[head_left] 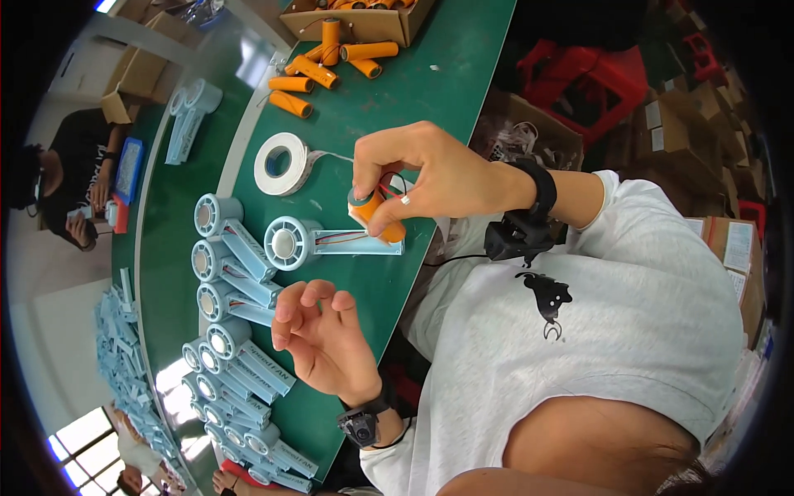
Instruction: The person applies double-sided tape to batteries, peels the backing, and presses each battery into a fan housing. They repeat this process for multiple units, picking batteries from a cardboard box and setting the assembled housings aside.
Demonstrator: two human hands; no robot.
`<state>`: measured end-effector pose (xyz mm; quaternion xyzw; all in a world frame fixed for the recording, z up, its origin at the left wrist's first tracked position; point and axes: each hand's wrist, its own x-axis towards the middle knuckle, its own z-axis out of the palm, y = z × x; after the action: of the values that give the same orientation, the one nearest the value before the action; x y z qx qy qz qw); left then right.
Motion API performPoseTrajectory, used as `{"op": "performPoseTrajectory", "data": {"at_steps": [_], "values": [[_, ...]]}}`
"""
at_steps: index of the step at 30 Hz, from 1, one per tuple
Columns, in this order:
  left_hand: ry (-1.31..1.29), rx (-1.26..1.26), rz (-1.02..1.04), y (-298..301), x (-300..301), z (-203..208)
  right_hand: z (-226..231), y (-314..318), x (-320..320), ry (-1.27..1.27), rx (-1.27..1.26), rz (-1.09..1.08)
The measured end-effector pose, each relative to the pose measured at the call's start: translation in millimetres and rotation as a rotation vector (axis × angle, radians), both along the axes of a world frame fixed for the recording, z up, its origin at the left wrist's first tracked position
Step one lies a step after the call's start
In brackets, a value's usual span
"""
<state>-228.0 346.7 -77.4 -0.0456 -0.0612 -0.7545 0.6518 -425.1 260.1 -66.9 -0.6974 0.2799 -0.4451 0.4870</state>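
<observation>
My right hand (pixel 434 178) pinches an orange cylindrical battery (pixel 387 225) with red and black wires and a small white connector. A white patch shows at the battery's end by my fingertips. Beneath the battery lies a light-blue handheld fan (pixel 285 243), its handle open and thin wires running along it. The battery covers part of that handle; whether they touch I cannot tell. Palm up and fingers loosely curled apart, my left hand (pixel 327 339) holds nothing, just nearer me than the fan. Beyond my right hand sits a roll of white tape (pixel 283 164), a strip trailing towards my fingers.
Several light-blue fans (pixel 236 347) line the green table (pixel 380 99). More orange batteries (pixel 318 74) lie near a cardboard box (pixel 356 23) of them. Blue parts (pixel 124 355) are heaped past the divider. A person (pixel 78 174) works opposite. Red stools (pixel 583 87) and cartons stand beside the table.
</observation>
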Motion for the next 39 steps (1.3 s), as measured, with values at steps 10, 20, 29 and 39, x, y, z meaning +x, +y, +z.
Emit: {"op": "performPoseTrajectory", "data": {"at_steps": [10,20,29,39], "values": [[0.2,0.104,0.009,4,-7,10,-2,-5,-1,-0.034,-0.001,-0.003],[-1.075,-0.35,0.419,-119,88,91,-16,-63,-26,-0.383,0.071,-0.168],[-2.437,-0.612,0.221,-412,119,36,-47,-86,-46,-0.506,0.099,-0.274],[-3.117,-0.654,0.637,-408,111,21,-48,-88,-48,-0.355,0.154,-0.238]]}}
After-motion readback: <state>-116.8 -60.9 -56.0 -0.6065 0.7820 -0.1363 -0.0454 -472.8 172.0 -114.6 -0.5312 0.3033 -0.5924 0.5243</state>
